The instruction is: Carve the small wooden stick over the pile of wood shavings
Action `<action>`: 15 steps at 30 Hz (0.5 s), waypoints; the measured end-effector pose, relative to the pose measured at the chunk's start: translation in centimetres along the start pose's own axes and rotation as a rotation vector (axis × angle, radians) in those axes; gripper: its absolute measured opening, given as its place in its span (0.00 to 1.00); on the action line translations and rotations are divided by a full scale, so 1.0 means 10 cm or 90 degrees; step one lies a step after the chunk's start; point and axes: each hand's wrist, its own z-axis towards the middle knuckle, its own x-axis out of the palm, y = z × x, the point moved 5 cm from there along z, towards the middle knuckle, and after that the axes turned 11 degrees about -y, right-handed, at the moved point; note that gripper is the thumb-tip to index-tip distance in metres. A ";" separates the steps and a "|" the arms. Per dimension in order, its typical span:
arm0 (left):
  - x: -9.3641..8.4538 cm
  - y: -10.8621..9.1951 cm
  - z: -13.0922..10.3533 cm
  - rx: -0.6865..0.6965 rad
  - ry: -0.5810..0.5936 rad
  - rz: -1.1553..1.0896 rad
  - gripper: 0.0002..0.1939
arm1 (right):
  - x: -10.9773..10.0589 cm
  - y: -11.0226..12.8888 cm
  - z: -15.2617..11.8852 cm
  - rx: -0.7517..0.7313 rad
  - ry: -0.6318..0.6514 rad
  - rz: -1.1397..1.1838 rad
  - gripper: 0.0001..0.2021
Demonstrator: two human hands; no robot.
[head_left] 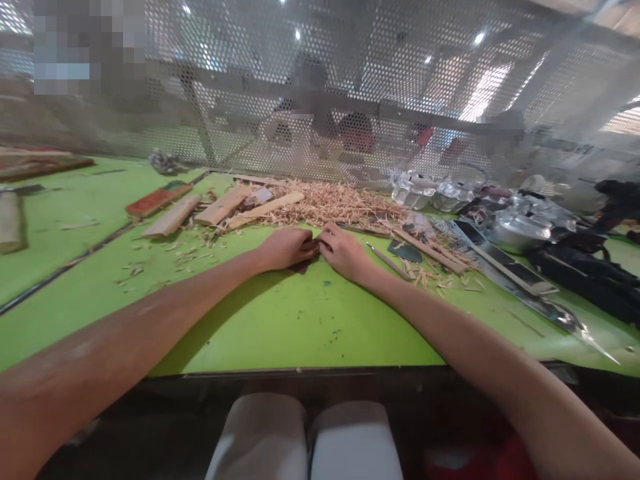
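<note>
Both hands are meeting just in front of the shavings pile (330, 203), left hand (286, 248) and right hand (344, 252) pinching together a small dark piece (304, 265) on the green table (280, 327), seemingly mid-working; next probably needs steady, fine fingertip control

Smooth matt green table top (280, 327), pale rough wood shavings (330, 202), raw wooden sticks (220, 207), glossy metal blade (520, 283), perforated metal screen (350, 87)
</note>
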 end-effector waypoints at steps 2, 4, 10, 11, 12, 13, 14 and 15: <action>-0.02 -0.02 -0.01 0.008 0.006 0.016 0.13 | 0.00 -0.06 0.01 0.029 -0.022 -0.008 0.15; -0.03 -0.04 -0.02 0.013 0.012 0.035 0.12 | 0.01 -0.08 0.01 0.050 -0.032 -0.023 0.15; -0.05 -0.06 -0.02 0.001 0.019 0.050 0.10 | 0.06 -0.01 0.00 -0.015 -0.026 0.013 0.15; -0.05 -0.07 -0.03 0.001 0.020 0.052 0.10 | 0.06 -0.02 0.00 -0.009 -0.027 0.013 0.15; -0.05 -0.08 -0.03 -0.001 0.021 0.057 0.11 | 0.07 -0.04 0.00 0.003 -0.028 0.009 0.15; -0.05 -0.08 -0.03 -0.002 0.022 0.063 0.12 | 0.08 -0.07 0.00 0.021 -0.032 0.003 0.16; -0.04 -0.09 -0.03 -0.003 0.024 0.070 0.12 | 0.08 -0.10 0.01 0.037 -0.038 0.000 0.16; -0.04 -0.10 -0.04 -0.005 0.025 0.076 0.13 | 0.08 -0.12 0.00 0.045 -0.045 0.004 0.17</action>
